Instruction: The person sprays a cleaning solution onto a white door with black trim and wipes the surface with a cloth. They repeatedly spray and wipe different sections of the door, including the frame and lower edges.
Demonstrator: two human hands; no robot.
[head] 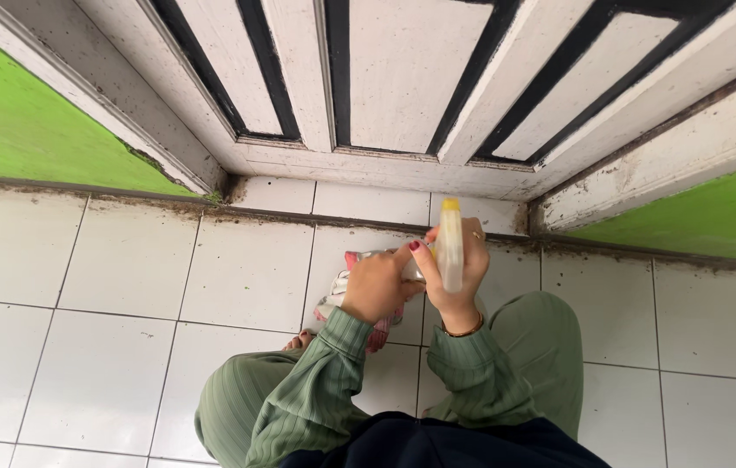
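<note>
My right hand (463, 277) grips a clear spray bottle (451, 251) with a yellow tip, held upright in front of me. My left hand (376, 286) is closed around a red, white and grey cloth (337, 299), and its fingers reach toward the bottle's body. Both arms wear ribbed green sleeves. A gold bangle sits on my right wrist. I am crouched, with green trouser knees to either side of my hands.
A white door (402, 87) with black-trimmed panels stands just ahead, set in a dirty white frame (671, 156). Green walls (12, 121) flank it. The floor is white tile (125, 260) with grime along the threshold.
</note>
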